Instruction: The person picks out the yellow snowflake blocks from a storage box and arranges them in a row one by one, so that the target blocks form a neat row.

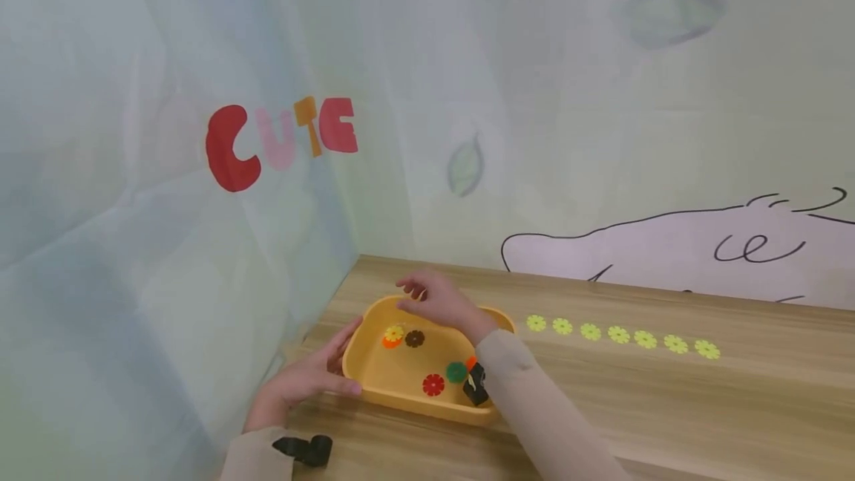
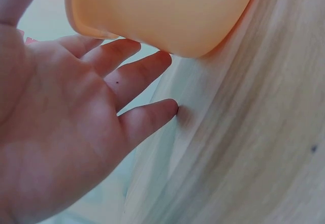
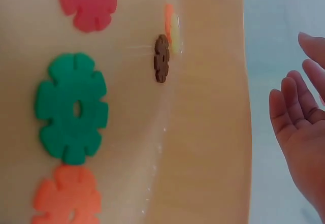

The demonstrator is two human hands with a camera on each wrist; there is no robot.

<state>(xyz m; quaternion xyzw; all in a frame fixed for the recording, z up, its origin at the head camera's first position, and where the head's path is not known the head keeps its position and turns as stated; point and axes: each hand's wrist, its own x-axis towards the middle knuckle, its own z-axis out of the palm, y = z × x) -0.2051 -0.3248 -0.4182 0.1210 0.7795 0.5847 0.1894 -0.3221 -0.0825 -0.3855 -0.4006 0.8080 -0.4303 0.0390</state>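
Note:
A yellow-orange plastic bin (image 1: 394,397) stands on the wooden table. My left hand (image 1: 300,381) is spread around its left end, thumb at the front corner, fingertips against the outer wall. Over the bin's far rim hovers my right hand (image 1: 437,301), fingers loosely bent and nothing held. Flower-shaped plastic discs lie inside: a red disc (image 1: 433,384), a green disc (image 1: 457,372), a brown disc (image 1: 415,338) and a yellow disc (image 1: 394,332) overlapping an orange one. Another orange disc (image 3: 68,196) shows beside the green one in the right wrist view.
Several yellow-green flower discs (image 1: 617,335) form a row on the table (image 1: 668,407), right of the bin. Fabric walls (image 1: 427,95) close off the left and far sides. A black wrist device (image 1: 476,384) on the right sleeve covers part of the bin's right end.

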